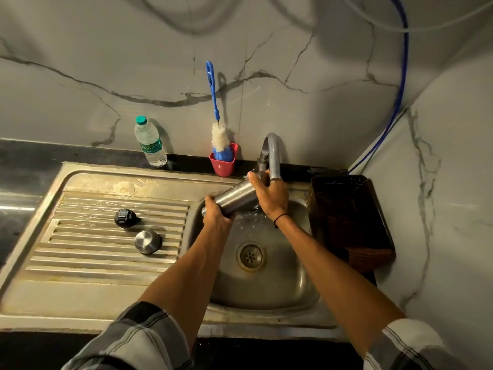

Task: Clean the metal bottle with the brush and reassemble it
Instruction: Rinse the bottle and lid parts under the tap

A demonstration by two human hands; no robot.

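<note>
Your left hand wraps around the lower end of the metal bottle, fingers curled over its smooth brushed-steel cylinder. Your right hand grips the upper end of the same bottle, thumb and fingers closed round it just under the curved chrome tap. The bottle lies tilted between your hands, its higher end toward the spout, over the round steel sink basin. Water splashes in the basin below your right wrist, which wears a thin black band.

To the left of your left hand, on the ribbed, wet steel drainboard, sit two loose parts: a black plastic stopper, and nearer to you a shiny domed steel cap, the two close but apart.

Beyond your hands, against the marble-veined wall, the bottle brush stands bristles-down in a small red plastic cup, its white and blue fluffy head topped by a long blue handle. Farther left of it stands a clear plastic water bottle with a green cap. To the right of your right hand rests a dark perforated plastic basket.
</note>
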